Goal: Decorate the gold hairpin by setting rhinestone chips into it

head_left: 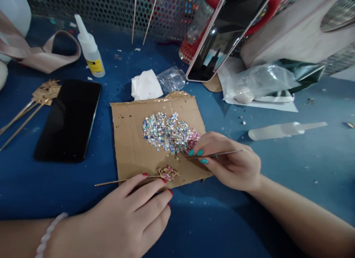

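A piece of cardboard [130, 139] lies on the blue table, bearing a heap of small shiny multicoloured sequins or stones [166, 134] and a smaller pink heap [193, 139]. My left hand [135, 210], palm down, has its fingers over the shank of a gold hairpin [168, 173], steadying it on the cardboard's near edge. Pink pieces show on the hairpin's ornate head. In the pinched fingertips of my right hand [233, 162] is a pair of thin tweezers [222, 153]. Their tips point left, just below the heap, and whether they grip a piece is too small to tell.
Left of the cardboard lie a black phone [69, 121] and several gold hairpins [46, 92]. A glue bottle [93, 54] stands behind. Another phone [227, 32] leans at the back. Plastic bags [260, 80] and a translucent nozzle bottle [273, 131] lie to the right.
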